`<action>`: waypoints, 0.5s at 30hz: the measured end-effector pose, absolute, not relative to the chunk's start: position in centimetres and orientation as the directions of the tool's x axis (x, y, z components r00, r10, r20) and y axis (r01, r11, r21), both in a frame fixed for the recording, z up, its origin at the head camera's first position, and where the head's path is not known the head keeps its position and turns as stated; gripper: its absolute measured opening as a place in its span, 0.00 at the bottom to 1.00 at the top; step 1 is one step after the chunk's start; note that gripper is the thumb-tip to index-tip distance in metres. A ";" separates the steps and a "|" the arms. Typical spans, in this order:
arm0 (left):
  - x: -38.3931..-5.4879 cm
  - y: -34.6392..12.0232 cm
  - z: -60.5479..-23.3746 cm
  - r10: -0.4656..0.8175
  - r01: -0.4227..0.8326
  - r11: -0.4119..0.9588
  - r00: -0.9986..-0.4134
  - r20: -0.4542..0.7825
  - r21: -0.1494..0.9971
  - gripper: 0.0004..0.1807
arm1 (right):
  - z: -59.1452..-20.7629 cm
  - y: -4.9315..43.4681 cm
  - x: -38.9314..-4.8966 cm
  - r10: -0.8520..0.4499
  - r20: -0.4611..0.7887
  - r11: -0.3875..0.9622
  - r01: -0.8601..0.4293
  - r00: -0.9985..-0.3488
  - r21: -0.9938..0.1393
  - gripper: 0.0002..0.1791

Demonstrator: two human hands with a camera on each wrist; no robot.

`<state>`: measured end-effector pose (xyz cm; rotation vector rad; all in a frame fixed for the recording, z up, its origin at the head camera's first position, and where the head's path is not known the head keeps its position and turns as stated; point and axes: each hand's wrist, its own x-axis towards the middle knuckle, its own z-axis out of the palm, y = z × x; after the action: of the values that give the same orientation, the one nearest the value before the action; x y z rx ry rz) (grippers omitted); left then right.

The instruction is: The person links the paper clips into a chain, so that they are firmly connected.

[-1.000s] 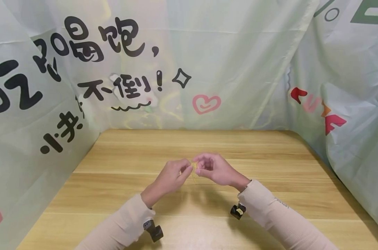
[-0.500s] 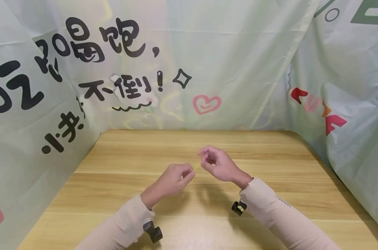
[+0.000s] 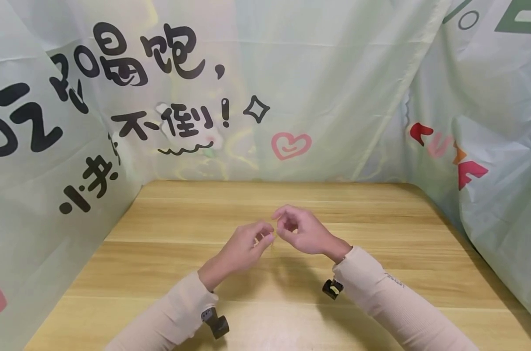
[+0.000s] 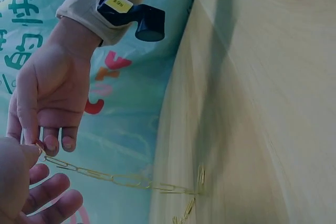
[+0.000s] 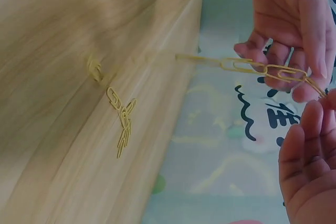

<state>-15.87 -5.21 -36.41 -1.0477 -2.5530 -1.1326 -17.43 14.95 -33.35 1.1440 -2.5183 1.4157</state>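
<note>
A chain of gold paper clips (image 5: 241, 65) trails down from between my fingertips, several clips linked end to end. In the head view, my left hand (image 3: 243, 246) and right hand (image 3: 306, 231) almost meet above the table, with the chain barely visible below them. The left wrist view has my left hand (image 4: 21, 182) and right hand (image 4: 55, 85) together at the chain's top end, thumb and fingers pinching there. Fingers partly hide the topmost clip. Further down, more gold paper clips (image 5: 125, 124) bunch and branch against the wood; whether they touch it is unclear.
The wooden table (image 3: 182, 209) spreads below both hands. Pale printed fabric (image 3: 335, 97) surrounds its back and sides. A small black camera (image 3: 215, 323) is strapped at the left cuff, another black camera (image 3: 333, 288) at the right.
Half a second ago the hands were further apart, with clips stretched between them. The right hand has moved slightly left and the left hand slightly up, bringing their fingertips closer.
</note>
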 end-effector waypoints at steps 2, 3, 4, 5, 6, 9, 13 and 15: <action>-15.9 -5.1 -36.3 0.529 0.658 0.461 -0.743 0.410 0.596 0.12 | -33.2 14.8 -17.4 -0.588 0.363 0.310 -0.616 -0.723 -0.724 0.12; -15.9 -5.1 -36.3 0.528 0.657 0.457 -0.743 0.412 0.599 0.11 | -33.2 14.8 -17.4 -0.590 0.364 0.309 -0.618 -0.721 -0.723 0.12; -15.9 -5.0 -36.3 0.527 0.658 0.453 -0.742 0.414 0.601 0.10 | -33.2 14.8 -17.4 -0.591 0.365 0.307 -0.619 -0.720 -0.723 0.13; -15.9 -5.0 -36.3 0.528 0.656 0.452 -0.743 0.412 0.605 0.10 | -33.1 14.7 -17.4 -0.591 0.368 0.304 -0.621 -0.718 -0.723 0.13; -15.8 -5.0 -36.2 0.528 0.652 0.451 -0.745 0.407 0.609 0.09 | -33.1 14.7 -17.4 -0.590 0.372 0.302 -0.623 -0.716 -0.721 0.13; -15.7 -5.0 -36.1 0.526 0.647 0.446 -0.748 0.404 0.618 0.08 | -33.1 14.6 -17.4 -0.580 0.382 0.302 -0.625 -0.720 -0.720 0.12; -15.7 -5.2 -36.1 0.514 0.643 0.453 -0.755 0.408 0.618 0.07 | -33.2 14.5 -17.5 -0.548 0.387 0.311 -0.610 -0.741 -0.729 0.10; -15.7 -5.3 -36.1 0.502 0.639 0.457 -0.759 0.414 0.618 0.06 | -33.5 14.6 -17.7 -0.531 0.386 0.320 -0.600 -0.754 -0.733 0.09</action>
<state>-15.68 -5.30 -36.09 -1.0013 -2.5307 -1.1868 -17.69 14.57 -33.47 1.0701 -2.4916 1.4343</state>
